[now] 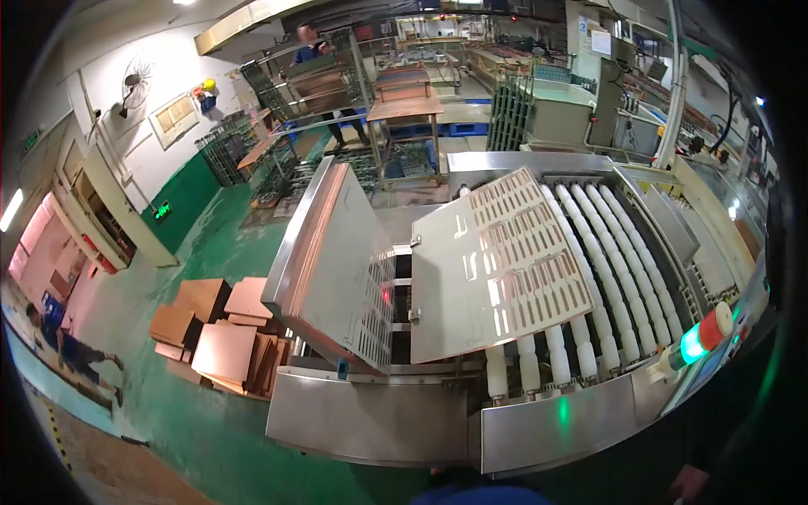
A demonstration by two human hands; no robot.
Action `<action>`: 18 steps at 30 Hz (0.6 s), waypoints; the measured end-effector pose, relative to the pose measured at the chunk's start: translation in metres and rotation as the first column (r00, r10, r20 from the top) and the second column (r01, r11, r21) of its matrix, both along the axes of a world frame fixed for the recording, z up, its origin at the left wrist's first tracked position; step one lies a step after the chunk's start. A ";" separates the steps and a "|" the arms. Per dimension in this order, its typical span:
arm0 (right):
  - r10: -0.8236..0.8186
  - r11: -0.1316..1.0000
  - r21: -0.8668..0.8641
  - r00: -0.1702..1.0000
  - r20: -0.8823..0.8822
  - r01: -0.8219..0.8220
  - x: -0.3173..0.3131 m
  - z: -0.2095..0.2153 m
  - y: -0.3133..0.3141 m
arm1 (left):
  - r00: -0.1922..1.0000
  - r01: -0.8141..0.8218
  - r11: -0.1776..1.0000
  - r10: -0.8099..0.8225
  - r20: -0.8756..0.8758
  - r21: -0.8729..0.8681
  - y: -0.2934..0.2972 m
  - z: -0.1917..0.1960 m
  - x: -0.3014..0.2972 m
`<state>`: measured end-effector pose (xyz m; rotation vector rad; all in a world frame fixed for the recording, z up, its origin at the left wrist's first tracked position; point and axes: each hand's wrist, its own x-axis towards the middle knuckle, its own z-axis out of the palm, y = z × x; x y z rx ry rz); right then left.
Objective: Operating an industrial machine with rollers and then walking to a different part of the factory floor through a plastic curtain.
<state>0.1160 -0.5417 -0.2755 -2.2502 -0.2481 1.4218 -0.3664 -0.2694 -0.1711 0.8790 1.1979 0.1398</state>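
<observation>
Neither of my hands shows; only a strip of blue clothing [480, 497] appears at the lower edge. In front of me a metal roller conveyor machine has several rows of white rollers [602, 244]. A pale flat panel [501, 261] with rows of copper-coloured slots lies tilted over the rollers, its left edge at small metal clips. Left of it, a stack of similar panels [341, 252] leans nearly upright against a metal backrest [300, 240]. A small reddish patch [690, 484] at the lower right is too dark to make out.
Stacks of copper-coloured sheets [223, 337] stand on the green floor at left. A signal lamp [703, 337] glows green on the machine's right. One person [71, 349] is at far left, another [311, 50] behind racks at the back. A metal front panel [370, 417] borders the machine.
</observation>
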 end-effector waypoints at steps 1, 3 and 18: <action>-0.009 1.000 -0.006 1.000 -0.007 0.009 -0.007 0.003 -0.002 | 1.000 0.009 1.000 -0.009 -0.003 -0.003 0.012 0.005 0.000; -0.027 0.999 -0.018 0.999 -0.024 0.026 -0.020 0.007 -0.008 | 1.000 0.025 1.000 -0.025 -0.001 -0.005 0.034 0.014 -0.001; 0.335 0.901 0.260 0.938 0.089 -0.347 -0.048 0.058 -0.039 | 0.995 0.078 0.997 -0.077 0.061 -0.010 0.064 0.037 0.018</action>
